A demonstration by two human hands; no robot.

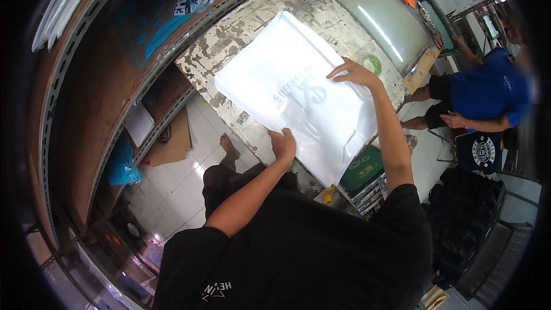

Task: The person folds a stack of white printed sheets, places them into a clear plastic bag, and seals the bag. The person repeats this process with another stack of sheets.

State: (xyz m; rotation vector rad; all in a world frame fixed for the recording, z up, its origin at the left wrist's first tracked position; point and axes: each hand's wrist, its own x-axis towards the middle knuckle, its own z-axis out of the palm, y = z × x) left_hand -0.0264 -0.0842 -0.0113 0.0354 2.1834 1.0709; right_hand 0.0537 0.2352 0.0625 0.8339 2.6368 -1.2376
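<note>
touching the white packet [258,69] at two sides: the left hand [282,145] has thumb and finger at its near-left edge, but whether that grip is clamped cannot be told, since part of it is hidden. the right hand [354,73] lays slightly spread fingers over the right side; whether its thumb pinches cannot be told either. handling so thin a thing well probably calls for light, even pressure, working the slack from the middle outward so the film does not crease more. the packet lies on the paint-stained surface [247,18], glossy and pale, with a faint grey print near its middle, wrinkles toward its near end and a fold along the far-right side. beyond it are a small round green item [372,65] and a large framed pane [376,8].
</note>
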